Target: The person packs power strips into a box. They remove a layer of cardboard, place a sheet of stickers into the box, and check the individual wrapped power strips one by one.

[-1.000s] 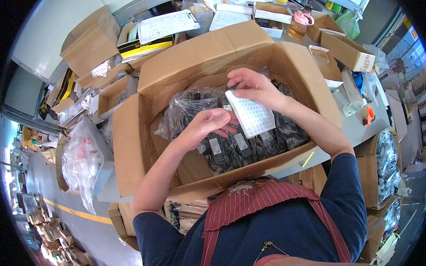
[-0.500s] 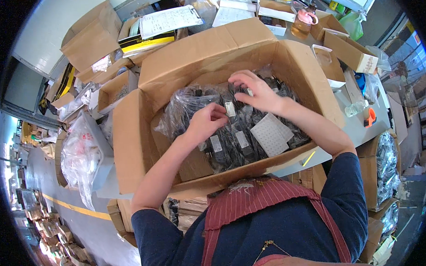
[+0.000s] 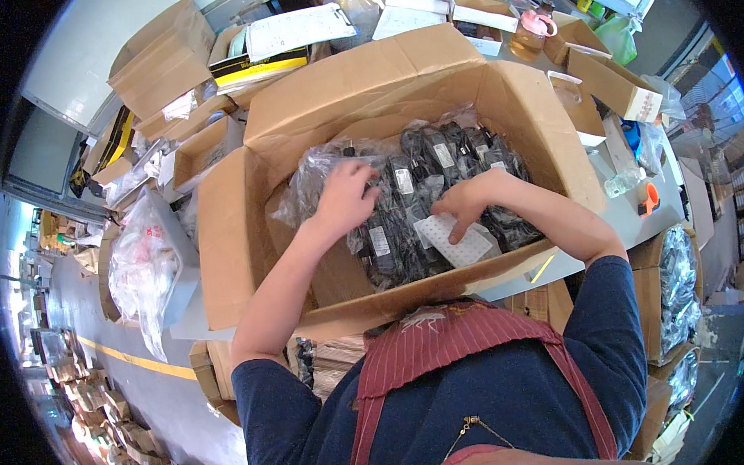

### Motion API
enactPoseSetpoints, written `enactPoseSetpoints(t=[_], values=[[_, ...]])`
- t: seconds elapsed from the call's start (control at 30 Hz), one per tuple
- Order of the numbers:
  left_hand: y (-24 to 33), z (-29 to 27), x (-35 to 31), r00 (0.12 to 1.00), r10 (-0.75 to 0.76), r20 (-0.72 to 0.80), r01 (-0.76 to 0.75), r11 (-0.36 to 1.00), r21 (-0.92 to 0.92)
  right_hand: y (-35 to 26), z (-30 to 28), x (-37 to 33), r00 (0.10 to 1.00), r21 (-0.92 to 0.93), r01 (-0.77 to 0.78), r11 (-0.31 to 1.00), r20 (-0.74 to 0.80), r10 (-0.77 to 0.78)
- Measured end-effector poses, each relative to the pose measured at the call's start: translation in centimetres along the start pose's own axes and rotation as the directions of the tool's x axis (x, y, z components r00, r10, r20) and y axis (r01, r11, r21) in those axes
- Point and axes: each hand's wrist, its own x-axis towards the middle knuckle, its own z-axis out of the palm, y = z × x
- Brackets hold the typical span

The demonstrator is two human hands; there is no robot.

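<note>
the right hand (image 3: 467, 201) is now reaching down to the white dotted sheet (image 3: 467, 244), where half a second ago it was hovering farther back over the black adapters (image 3: 397, 256). its thumb is lying over the sheet's upper part and its other fingers are bending at the near edge; i cannot tell whether they are clamping it. the sheet is lying on the adapters near the front wall of the cardboard box (image 3: 350, 77), toward the right.

the left hand (image 3: 346, 194) is shifting back and left, away from the adapters in the middle, and is now hovering over or touching the clear plastic bag (image 3: 308, 165). its fingers are curling loosely, slightly apart from the thumb; blur is hiding whether they are pinching anything.

so the hands are working apart, and the sheet is getting the right hand's attention while the labelled adapters at the back are lying uncovered.
</note>
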Motion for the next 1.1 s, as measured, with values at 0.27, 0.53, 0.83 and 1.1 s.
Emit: enactPoseSetpoints(t=[0.27,0.53,0.83,1.1], values=[[-3.3,-1.9,-0.5,0.744,-0.465,0.48,0.351,0.883,0.312,0.7,-0.2,1.6,0.9,0.09,0.373,0.924,-0.279,-0.336],[1.5,-4.0,1.1,0.983,0.107,0.151,-0.039,0.919,-0.393,-0.5,-2.8,-1.2,0.798,0.638,0.58,0.507,-0.569,-0.198],[5.6,-4.4,-0.1,0.83,0.134,0.542,0.408,0.517,-0.753,-0.7,-4.4,-3.2,0.706,0.696,0.707,0.123,-0.703,-0.086],[5.8,-5.0,0.2,0.924,-0.06,0.377,0.367,0.411,-0.834,0.2,-4.3,-3.0,0.386,0.127,0.563,0.817,-0.914,-0.124]])
